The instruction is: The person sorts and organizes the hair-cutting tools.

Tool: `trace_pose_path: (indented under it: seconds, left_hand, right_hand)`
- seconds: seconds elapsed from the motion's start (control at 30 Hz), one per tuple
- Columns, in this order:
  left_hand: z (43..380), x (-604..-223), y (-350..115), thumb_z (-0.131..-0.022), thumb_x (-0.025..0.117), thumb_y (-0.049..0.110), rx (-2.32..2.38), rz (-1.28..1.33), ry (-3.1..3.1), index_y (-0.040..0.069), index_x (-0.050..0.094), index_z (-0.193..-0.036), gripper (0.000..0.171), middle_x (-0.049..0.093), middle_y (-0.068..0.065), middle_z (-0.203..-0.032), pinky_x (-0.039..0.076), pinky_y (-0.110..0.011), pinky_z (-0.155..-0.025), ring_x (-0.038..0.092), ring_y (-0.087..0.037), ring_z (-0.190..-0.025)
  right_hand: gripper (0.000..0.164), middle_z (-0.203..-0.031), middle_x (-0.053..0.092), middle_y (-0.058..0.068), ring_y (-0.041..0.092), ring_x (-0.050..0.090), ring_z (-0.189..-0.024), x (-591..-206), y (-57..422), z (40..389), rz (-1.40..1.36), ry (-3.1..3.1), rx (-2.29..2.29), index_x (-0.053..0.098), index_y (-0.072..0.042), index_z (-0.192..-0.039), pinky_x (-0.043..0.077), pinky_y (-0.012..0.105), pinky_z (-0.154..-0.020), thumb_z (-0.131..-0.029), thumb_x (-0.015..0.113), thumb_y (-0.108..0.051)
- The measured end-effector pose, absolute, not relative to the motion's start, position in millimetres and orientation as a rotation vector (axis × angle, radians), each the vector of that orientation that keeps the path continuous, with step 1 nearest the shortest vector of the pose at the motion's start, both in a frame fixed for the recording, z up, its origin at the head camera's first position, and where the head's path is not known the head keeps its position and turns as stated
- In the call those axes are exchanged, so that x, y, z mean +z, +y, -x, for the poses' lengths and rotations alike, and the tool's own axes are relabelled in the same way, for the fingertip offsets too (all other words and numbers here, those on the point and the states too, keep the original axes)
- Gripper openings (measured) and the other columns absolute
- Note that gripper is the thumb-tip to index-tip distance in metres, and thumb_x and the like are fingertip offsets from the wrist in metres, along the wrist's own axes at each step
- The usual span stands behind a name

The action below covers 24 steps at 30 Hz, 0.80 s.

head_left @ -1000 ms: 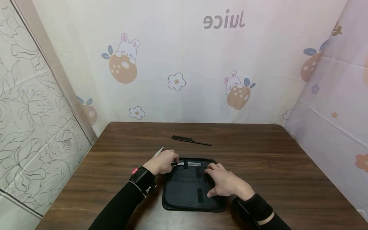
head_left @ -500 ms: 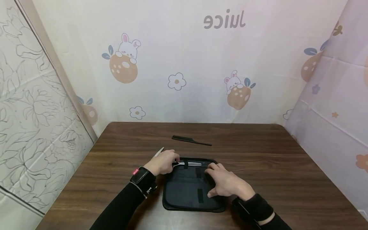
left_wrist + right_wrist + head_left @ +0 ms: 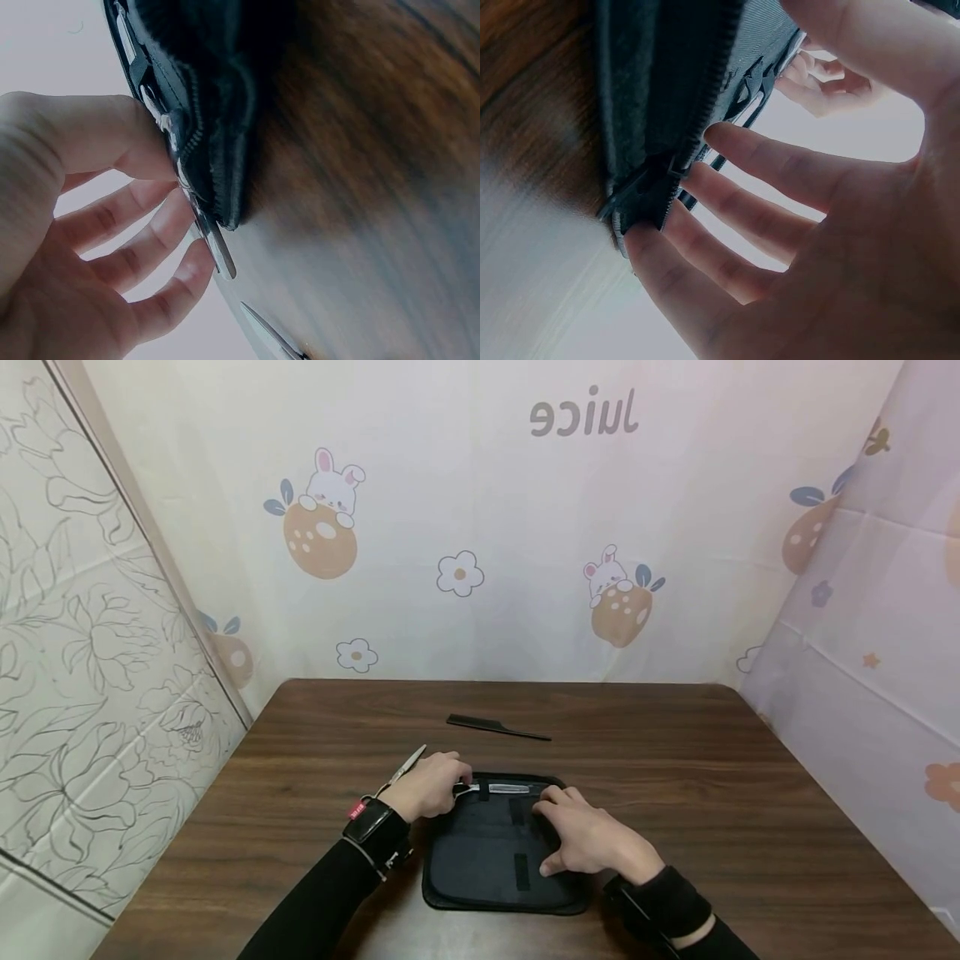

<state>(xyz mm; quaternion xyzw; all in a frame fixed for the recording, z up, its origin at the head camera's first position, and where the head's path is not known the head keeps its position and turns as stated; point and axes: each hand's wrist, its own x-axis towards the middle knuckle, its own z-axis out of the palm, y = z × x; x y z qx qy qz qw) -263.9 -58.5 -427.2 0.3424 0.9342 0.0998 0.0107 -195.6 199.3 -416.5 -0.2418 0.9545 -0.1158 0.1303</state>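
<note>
Black zip case [image 3: 472, 843] is laid flat on the table [image 3: 675, 793], 12 o'clock taken as the far side. Hair scissors [image 3: 512, 789] are held by an elastic strap [image 3: 483, 789] just inside the case's 12 o'clock edge, blade end pointed to 3 o'clock. Handle end is pinched by the left hand [image 3: 429, 784] at the case's 10 o'clock corner: grip closed on the scissors, handles partly hidden. Right hand [image 3: 596, 841] is placed at 3 o'clock: grip released, fingers spread, fingertips rested against the zipper edge. Second scissors [image 3: 411, 762] are seen farther out at 10 o'clock, partly covered by the left hand. Tail comb [image 3: 483, 724] is laid at 12 o'clock, apart from the case
</note>
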Motion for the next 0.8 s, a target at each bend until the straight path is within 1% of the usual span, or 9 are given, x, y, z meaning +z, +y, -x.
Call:
trace_pose_path:
  seconds: [0.33,0.6,0.67,0.8]
  left_hand:
    - [262.8,-425.6,-56.7,-0.072,0.059,-0.003,0.317,-1.079,2.902,0.017,0.064,-0.102,0.036,0.051,0.001,-0.095,0.041,-0.031,-0.069,0.048,-0.012,-0.079]
    - [261.7,-425.9,-54.8,-0.073,0.060,-0.002,0.288,-1.072,2.907,0.018,0.064,-0.104,0.036,0.051,0.001,-0.097,0.043,-0.035,-0.074,0.050,-0.015,-0.086]
    - [261.5,-426.4,-54.0,-0.073,0.060,-0.002,0.292,-1.077,2.906,0.018,0.064,-0.104,0.037,0.052,0.001,-0.097,0.043,-0.034,-0.074,0.050,-0.015,-0.086]
    - [261.7,-427.0,-51.1,-0.073,0.060,-0.001,0.290,-1.080,2.915,0.017,0.064,-0.103,0.035,0.051,0.000,-0.095,0.044,-0.032,-0.072,0.049,-0.013,-0.081]
  right_hand:
    - [0.072,-0.133,0.037,0.006,0.026,0.032,-0.118,-413.6,198.8,194.5,0.691,2.766,-0.345,0.051,-0.014,-0.126,0.040,0.056,-0.079,-0.066,0.078,-0.043]
    - [0.072,-0.133,0.037,0.006,0.025,0.032,-0.118,-415.0,198.9,195.2,0.691,2.760,-0.339,0.050,-0.015,-0.126,0.042,0.053,-0.078,-0.066,0.078,-0.043]
    - [0.072,-0.133,0.037,0.005,0.025,0.032,-0.117,-415.7,198.9,195.3,0.689,2.758,-0.340,0.050,-0.015,-0.126,0.041,0.053,-0.078,-0.066,0.078,-0.044]
    - [0.073,-0.132,0.038,0.005,0.025,0.033,-0.117,-416.2,198.6,195.7,0.689,2.766,-0.343,0.051,-0.015,-0.126,0.041,0.053,-0.078,-0.065,0.078,-0.044]
